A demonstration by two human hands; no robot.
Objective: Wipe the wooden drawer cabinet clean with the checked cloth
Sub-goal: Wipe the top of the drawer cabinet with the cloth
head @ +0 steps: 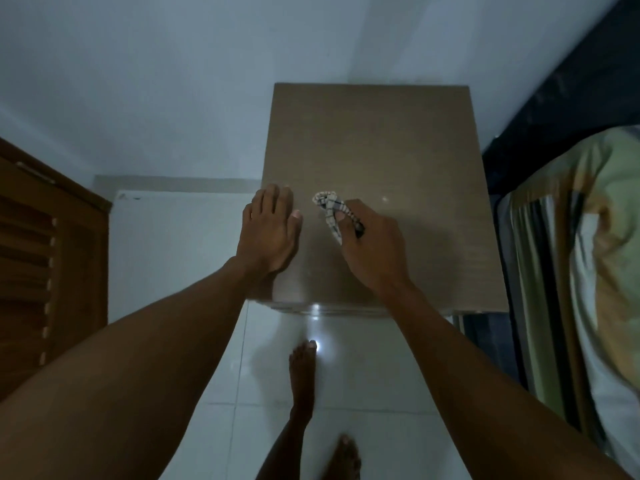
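Observation:
The wooden drawer cabinet [374, 140] stands against the white wall, seen from above with its brown top facing me. My right hand [374, 247] is closed on the bunched checked cloth [330, 211], which presses on the top near the middle front. My left hand [268, 233] lies flat with fingers spread on the cabinet's left front edge. The drawer fronts are hidden below the top.
A bed with striped green and yellow bedding [581, 258] stands close on the right. A brown louvred wooden door [41, 258] is on the left. My bare feet [303, 372] stand on the glossy white tile floor [180, 258] before the cabinet.

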